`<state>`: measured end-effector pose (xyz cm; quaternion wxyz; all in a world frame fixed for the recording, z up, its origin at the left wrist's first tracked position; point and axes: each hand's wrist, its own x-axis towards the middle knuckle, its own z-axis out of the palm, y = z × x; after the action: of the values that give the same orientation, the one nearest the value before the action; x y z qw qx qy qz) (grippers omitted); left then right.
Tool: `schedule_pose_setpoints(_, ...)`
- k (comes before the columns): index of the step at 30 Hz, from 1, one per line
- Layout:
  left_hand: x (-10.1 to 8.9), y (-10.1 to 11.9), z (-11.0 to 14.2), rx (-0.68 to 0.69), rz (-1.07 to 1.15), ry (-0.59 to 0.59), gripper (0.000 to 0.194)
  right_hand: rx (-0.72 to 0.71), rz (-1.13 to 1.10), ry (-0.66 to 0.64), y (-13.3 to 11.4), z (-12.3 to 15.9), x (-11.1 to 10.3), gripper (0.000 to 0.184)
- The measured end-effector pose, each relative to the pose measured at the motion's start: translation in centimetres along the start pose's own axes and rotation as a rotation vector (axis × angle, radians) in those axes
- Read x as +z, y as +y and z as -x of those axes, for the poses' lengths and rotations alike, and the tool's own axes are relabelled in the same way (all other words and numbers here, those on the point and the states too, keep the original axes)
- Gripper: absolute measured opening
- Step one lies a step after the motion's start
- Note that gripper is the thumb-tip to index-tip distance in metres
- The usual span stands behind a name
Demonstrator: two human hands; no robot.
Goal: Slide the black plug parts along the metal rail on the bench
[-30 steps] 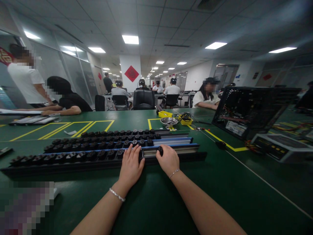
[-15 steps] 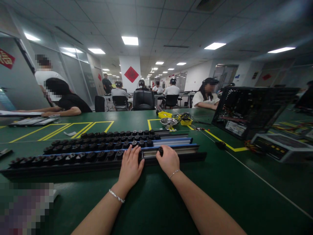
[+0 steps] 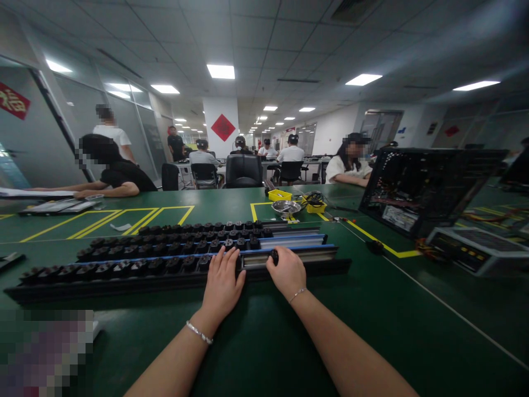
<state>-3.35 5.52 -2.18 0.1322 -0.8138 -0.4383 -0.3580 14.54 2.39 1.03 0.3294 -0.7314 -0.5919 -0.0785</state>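
Observation:
Several long black power tracks (image 3: 99, 290) lie side by side across the green table, with rows of round black socket modules (image 3: 138, 268) along their left and middle parts. My left hand (image 3: 222, 281) rests on the front track at the right end of its row, fingers stretched out over the modules. To its right, my right hand (image 3: 287, 273) curls round a small black socket module (image 3: 274, 255) at the front track; only its left edge shows past the fingers. Between the hands is a bare silvery stretch of the track (image 3: 254, 259).
A yellow bin (image 3: 280, 195), a round metal dish (image 3: 286, 207) and bundled black cables (image 3: 314, 199) sit beyond the tracks. At right stand an open computer case (image 3: 430, 190) and a power supply unit (image 3: 475, 251). Co-workers sit at left, right and behind.
The view has shifted slightly. Both hands keep their places on the front track. In the background at left, a standing person in white has moved to the right.

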Motion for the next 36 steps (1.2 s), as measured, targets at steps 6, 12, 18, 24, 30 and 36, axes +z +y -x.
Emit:
schedule_pose_setpoints(6, -0.1, 0.0, 0.0, -0.014, -0.002, -0.029, 0.048, -0.010, -0.006, 0.007, -0.1, 0.0, 0.0, 0.025)
schedule_pose_setpoints(12, -0.2, 0.2, -0.1, -0.019, 0.000, -0.033, 0.047, 0.033, -0.041, -0.103, 0.5, -0.4, -0.6, 0.031)
schedule_pose_setpoints(18, -0.2, 0.2, -0.1, -0.016, 0.011, -0.007, 0.048, -0.038, -0.031, -0.102, 1.8, -0.3, -0.4, 0.036)
schedule_pose_setpoints(24, -0.1, 0.1, 0.0, -0.015, 0.019, -0.002, 0.047, -0.037, 0.007, -0.057, 1.7, -0.2, -0.3, 0.037)
schedule_pose_setpoints(30, -0.2, 0.2, -0.1, -0.015, 0.020, -0.013, 0.048, -0.015, 0.016, -0.059, 1.4, -0.2, -0.6, 0.036)
schedule_pose_setpoints(36, -0.3, 0.3, -0.1, -0.019, 0.014, -0.010, 0.048, -0.014, 0.008, -0.048, 1.6, -0.2, -0.5, 0.035)
